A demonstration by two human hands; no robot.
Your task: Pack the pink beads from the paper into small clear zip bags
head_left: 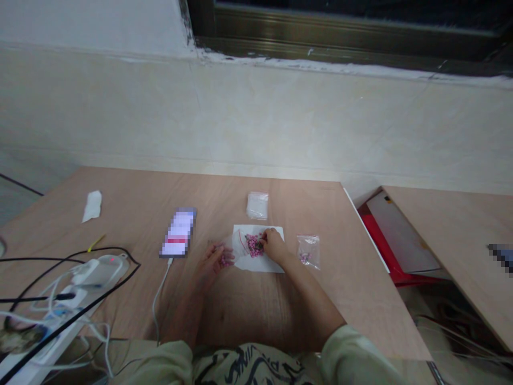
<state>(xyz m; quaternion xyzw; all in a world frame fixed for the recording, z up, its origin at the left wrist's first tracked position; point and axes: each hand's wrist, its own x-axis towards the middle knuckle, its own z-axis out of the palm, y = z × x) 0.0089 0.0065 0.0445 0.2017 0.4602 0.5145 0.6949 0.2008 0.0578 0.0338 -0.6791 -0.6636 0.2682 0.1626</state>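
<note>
Head cam: left hand (216, 258)'s half-curled round a clear baggie (236, 247) of pink beads, right hand (273, 243)'s pinched down at the loose bead pile (254, 245) on white paper (260, 263), mid-worktop (340, 289), with another bead bag (308, 251) toward the worktop's right edge.

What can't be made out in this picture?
All in the head view:
- What the right hand pinches, if anything: its fingers hide it.
- Number of pink pieces on the paper: too small, heaped.
- Phone screen text: pixelated.
- Dark object, right edge: pixelated, cut off.
</note>
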